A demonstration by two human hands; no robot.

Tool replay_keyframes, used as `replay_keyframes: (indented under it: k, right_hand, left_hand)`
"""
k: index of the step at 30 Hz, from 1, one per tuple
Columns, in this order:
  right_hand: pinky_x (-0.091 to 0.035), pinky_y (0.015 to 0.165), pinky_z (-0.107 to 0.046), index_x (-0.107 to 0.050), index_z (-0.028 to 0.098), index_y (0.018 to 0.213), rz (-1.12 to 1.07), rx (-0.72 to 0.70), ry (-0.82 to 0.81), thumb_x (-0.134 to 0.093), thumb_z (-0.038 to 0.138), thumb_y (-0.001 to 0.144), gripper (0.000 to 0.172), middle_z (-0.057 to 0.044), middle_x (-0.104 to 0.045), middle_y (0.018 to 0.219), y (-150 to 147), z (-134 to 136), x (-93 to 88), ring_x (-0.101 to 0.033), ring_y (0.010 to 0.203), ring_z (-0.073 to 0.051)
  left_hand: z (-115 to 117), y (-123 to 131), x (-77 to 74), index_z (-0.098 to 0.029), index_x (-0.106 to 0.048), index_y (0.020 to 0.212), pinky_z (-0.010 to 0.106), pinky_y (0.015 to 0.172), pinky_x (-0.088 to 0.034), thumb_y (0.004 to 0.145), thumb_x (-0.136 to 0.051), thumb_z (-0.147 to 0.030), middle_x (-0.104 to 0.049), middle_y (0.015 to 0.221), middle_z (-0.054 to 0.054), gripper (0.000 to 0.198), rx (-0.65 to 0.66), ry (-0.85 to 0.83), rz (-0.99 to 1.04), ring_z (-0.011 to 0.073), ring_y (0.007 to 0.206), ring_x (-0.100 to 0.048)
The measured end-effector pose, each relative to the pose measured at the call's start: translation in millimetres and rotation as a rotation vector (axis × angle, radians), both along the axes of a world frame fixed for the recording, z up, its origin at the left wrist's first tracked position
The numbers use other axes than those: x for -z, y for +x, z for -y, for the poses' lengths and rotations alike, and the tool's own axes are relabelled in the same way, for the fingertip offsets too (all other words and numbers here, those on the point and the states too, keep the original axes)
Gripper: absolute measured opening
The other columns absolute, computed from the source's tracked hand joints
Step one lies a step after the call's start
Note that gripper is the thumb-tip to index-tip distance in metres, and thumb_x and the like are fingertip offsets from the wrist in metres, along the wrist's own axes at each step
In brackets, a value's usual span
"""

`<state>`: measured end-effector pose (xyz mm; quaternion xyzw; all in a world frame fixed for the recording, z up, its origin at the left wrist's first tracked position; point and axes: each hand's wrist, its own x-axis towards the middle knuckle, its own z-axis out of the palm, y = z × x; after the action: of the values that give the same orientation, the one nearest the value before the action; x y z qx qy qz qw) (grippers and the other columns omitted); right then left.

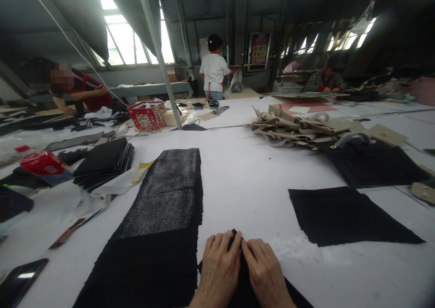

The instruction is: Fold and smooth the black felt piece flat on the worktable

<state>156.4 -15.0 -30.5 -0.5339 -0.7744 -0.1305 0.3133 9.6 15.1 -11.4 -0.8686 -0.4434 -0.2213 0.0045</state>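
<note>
Both hands meet at the front of the white table, over a piece of black fabric (245,283). My left hand (220,265) has its fingers bent and closed on the fabric's upper edge. Beside it my right hand (265,267) pinches the same edge, fingertips nearly touching those of the left. Part of the fabric is hidden under the hands. Just left lies a long stack of black fabric pieces (149,258), its far part greyish and speckled. A separate black fabric piece (350,215) lies flat to the right.
On the left are a folded black stack (103,160), a red packet (44,165), a yellow-and-white brush-like tool (142,171) and a phone (23,281). Beige pieces (299,129) and a black bag panel (377,163) lie at right. A pole (163,63) rises beyond; several people work farther off.
</note>
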Motion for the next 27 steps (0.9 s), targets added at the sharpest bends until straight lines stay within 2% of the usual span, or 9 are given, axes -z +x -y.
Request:
replay_keyframes:
  k: [21,27]
  right_hand:
    - [-0.04,0.068,-0.037,-0.059,0.011,0.108,0.014,0.017,-0.021,-0.037,0.002,0.093,0.028,-0.007,-0.056,0.084,-0.3,0.5,-1.4,-0.052,0.077,-0.021]
    - [-0.04,0.069,-0.037,-0.058,0.012,0.111,0.015,0.05,-0.049,-0.039,0.003,0.095,0.027,-0.007,-0.055,0.087,-0.1,1.8,2.5,-0.052,0.079,-0.022]
  left_hand:
    - [0.2,2.3,0.4,-0.02,-0.055,0.132,0.045,0.093,-0.046,0.092,-0.047,-0.013,-0.06,0.119,0.008,0.041,-0.035,-0.034,0.009,0.0256,0.102,-0.056]
    - [-2.0,-3.8,-8.3,-0.015,-0.054,0.131,0.045,0.094,-0.047,0.092,-0.05,-0.015,-0.058,0.127,0.011,0.04,-0.04,-0.008,0.026,0.0264,0.107,-0.055]
